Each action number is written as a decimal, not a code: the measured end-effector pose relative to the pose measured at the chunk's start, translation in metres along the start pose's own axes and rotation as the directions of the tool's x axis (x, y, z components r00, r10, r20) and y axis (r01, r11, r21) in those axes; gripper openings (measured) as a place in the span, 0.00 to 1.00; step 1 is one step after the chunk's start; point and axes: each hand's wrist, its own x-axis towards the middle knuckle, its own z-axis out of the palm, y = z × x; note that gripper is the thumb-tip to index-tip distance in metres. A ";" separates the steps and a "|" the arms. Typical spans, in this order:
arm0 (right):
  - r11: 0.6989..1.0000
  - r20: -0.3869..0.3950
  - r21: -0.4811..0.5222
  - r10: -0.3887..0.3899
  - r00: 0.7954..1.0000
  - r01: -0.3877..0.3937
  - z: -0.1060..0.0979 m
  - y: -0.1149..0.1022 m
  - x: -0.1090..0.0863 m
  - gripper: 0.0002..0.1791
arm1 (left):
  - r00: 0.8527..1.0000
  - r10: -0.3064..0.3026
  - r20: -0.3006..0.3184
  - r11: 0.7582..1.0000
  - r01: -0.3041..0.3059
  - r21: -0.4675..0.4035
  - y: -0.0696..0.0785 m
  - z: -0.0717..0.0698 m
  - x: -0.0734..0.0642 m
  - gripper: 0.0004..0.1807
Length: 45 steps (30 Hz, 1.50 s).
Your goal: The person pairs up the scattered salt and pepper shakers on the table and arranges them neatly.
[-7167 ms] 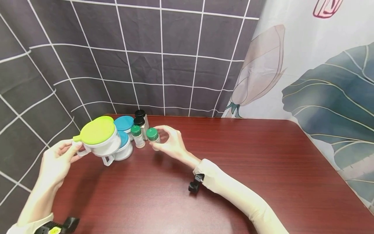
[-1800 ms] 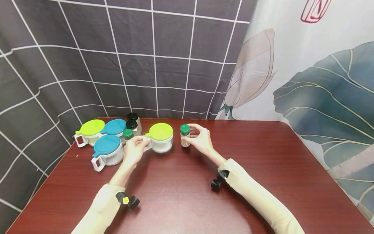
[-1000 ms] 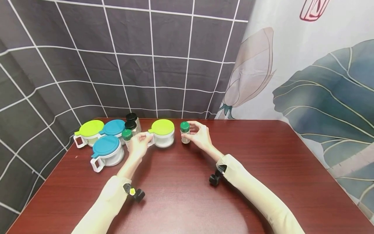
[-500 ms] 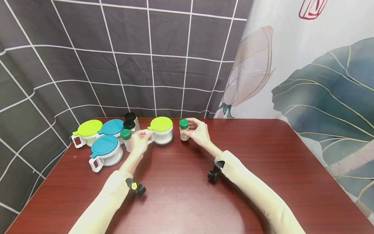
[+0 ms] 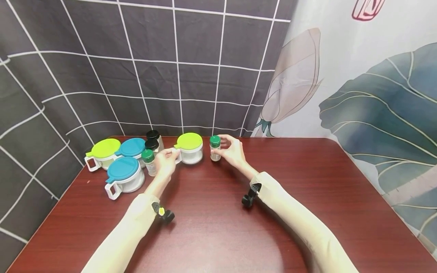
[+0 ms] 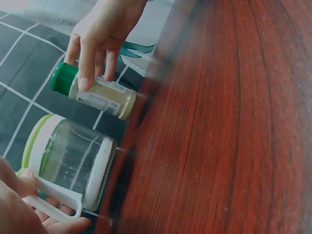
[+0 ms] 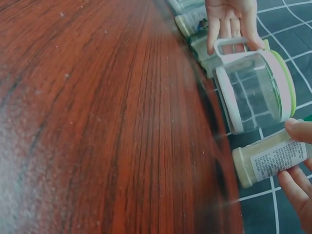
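The reddish-brown surface (image 5: 211, 227) ran back from the head view's lower edge, which cropped both sleeves (image 5: 293, 214). The left hand (image 5: 166, 163) gripped the handle (image 6: 58, 190) of a lime-lidded jar (image 5: 189, 149); beside it, the right hand (image 5: 235, 153) pinched a green-capped shaker (image 5: 215, 148). Both items were upright near the rear edge; base contact could not be determined. Behind hung a dark grid-patterned cloth (image 5: 198, 83), its top cut off.

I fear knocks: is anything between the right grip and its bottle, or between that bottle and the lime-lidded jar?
Nothing visible: the right grip holds the green-capped bottle, and only a gap separates it from the lime-lidded jar.
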 end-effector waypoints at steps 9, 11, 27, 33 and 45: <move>0.998 -0.026 0.057 0.000 1.000 0.002 0.001 0.002 0.001 0.29 | 0.998 0.025 -0.056 1.000 -0.025 0.000 0.001 0.007 0.001 0.17; 0.998 -0.032 0.059 0.004 0.999 -0.002 0.001 0.002 0.001 0.28 | 0.998 0.028 -0.057 1.000 -0.029 -0.003 0.000 0.009 0.001 0.17; 0.996 -0.067 0.062 0.072 0.995 -0.067 -0.003 0.006 0.008 0.29 | 0.998 -0.006 -0.058 1.000 0.007 0.024 0.001 0.022 0.005 0.18; 0.996 -0.054 0.061 0.064 0.996 -0.061 -0.003 0.009 0.012 0.30 | 0.996 -0.012 -0.084 1.000 0.014 0.012 0.002 0.025 0.006 0.17; 0.993 -0.054 0.063 0.105 0.993 -0.101 -0.003 0.016 0.016 0.30 | 0.999 -0.013 -0.038 1.000 0.013 0.012 0.005 0.032 0.008 0.18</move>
